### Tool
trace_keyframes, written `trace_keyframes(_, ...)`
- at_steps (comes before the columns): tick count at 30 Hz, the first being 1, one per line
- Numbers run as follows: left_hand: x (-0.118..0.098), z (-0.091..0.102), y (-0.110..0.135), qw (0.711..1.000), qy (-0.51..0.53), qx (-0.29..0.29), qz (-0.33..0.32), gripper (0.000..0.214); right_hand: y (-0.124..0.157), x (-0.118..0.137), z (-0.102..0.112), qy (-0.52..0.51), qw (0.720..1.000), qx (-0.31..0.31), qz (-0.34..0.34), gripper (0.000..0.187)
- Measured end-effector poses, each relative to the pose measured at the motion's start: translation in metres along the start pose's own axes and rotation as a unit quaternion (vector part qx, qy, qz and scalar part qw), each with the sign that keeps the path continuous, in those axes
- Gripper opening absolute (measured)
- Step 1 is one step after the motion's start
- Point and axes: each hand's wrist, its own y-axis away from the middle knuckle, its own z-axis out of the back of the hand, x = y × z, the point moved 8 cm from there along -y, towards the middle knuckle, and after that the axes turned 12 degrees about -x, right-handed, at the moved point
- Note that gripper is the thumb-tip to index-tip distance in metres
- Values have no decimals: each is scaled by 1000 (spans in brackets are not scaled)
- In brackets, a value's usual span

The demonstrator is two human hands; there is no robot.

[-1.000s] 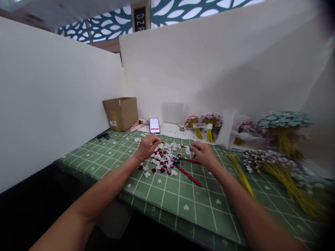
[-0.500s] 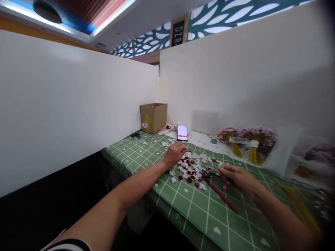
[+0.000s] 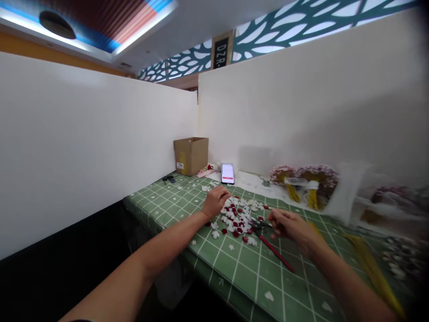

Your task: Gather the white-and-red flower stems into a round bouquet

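Observation:
A scatter of small white and dark red flower pieces lies on the green checked mat. My left hand rests at the pile's left edge with its fingers curled and pinched over the pieces; what it holds is too small to name. My right hand hovers just right of the pile, fingers pinched together on a thin item I cannot make out. Red-handled pliers lie on the mat under and beside my right hand.
A cardboard box stands at the back left, a lit phone next to it. Bundles of pink flowers with yellow stems lie along the back; more yellow stems are at the right. White partition walls enclose the table.
The view swung left and up, so the flower bundles slid to the right edge. Both hands stay at the flower pile; the right hand moved slightly closer to it.

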Motion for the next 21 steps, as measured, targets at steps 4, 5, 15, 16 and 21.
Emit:
trace_keyframes(4, -19, 0, 0, 996, -29, 17, -81, 24, -5, -7, 3, -2, 1000, -10, 1, 35)
trace_keyframes(5, -22, -2, 1, 995, -25, 32, -88, 24, -7, -5, 9, 12, 999, -37, 20, 32)
trace_keyframes(15, 3, -37, 21, 946, 173, 181, 208, 26, -5, 23, 48, 78, 975, -162, 133, 20)
trace_keyframes(16, 2, -28, 14, 966, 143, 129, 170, 25, -6, 18, 41, 72, 982, -130, 115, 25)
trace_keyframes(21, -33, 5, -1, 996, 5, 9, -89, 17, -5, -6, 6, 62, 996, 36, 58, 45)
